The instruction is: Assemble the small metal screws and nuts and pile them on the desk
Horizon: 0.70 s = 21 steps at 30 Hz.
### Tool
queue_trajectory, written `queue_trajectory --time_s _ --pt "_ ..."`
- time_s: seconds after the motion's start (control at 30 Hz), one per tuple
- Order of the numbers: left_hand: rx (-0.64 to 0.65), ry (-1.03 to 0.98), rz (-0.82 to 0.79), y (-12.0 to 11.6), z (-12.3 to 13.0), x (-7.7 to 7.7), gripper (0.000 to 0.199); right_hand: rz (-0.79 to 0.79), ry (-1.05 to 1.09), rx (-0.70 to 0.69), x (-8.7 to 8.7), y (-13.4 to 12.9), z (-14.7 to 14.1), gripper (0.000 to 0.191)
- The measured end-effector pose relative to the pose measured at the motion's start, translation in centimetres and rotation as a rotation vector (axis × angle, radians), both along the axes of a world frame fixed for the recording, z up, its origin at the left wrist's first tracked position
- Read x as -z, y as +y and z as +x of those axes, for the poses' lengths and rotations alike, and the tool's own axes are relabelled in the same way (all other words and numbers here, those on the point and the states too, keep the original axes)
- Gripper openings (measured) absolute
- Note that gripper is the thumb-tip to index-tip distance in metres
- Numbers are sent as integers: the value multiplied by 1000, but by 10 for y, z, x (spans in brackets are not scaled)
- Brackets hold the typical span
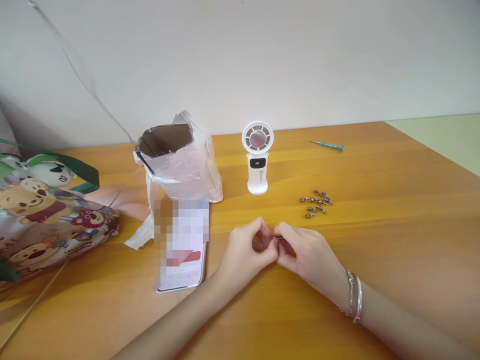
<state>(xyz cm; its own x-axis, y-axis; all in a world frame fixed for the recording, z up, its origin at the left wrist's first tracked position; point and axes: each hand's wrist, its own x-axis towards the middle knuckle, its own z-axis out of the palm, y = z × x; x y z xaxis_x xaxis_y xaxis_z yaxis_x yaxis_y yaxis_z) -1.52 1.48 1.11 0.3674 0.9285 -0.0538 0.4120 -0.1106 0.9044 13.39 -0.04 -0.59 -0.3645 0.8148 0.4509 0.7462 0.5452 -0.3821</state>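
My left hand (pixel 247 250) and my right hand (pixel 305 255) meet over the orange wood tabletop (pixel 375 170). Their fingertips pinch a small metal part (pixel 277 238) from both sides, and the fingers hide most of it. Farther forward and to the right lies a loose cluster of several similar small metal parts (pixel 316 203), apart from both hands. Silver bangles circle my right wrist.
A white desk fan (pixel 257 157) stands beyond my hands. A teal-handled screwdriver (pixel 326 145) lies at the back. To the left are a phone (pixel 182 245) with a blurred screen, a plastic-wrapped cardboard box (pixel 176 165), and a cartoon-printed tote bag (pixel 45 215).
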Motion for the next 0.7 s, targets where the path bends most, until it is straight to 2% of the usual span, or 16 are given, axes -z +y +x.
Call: queue_trajectory --time_s 0.17,0.43,0.53,0.7 --pt "-17 11 23 1 0 1 11 -32 15 -1 1 0 2 11" --pt "-5 -118 -107 6 -6 1 14 -267 203 -77 -7 3 9 9" --pt "25 -148 -123 6 -6 -1 15 -256 187 -91 -9 3 12 9" --pt "93 -77 -95 5 -5 -6 10 -196 127 -74 -10 4 15 8"
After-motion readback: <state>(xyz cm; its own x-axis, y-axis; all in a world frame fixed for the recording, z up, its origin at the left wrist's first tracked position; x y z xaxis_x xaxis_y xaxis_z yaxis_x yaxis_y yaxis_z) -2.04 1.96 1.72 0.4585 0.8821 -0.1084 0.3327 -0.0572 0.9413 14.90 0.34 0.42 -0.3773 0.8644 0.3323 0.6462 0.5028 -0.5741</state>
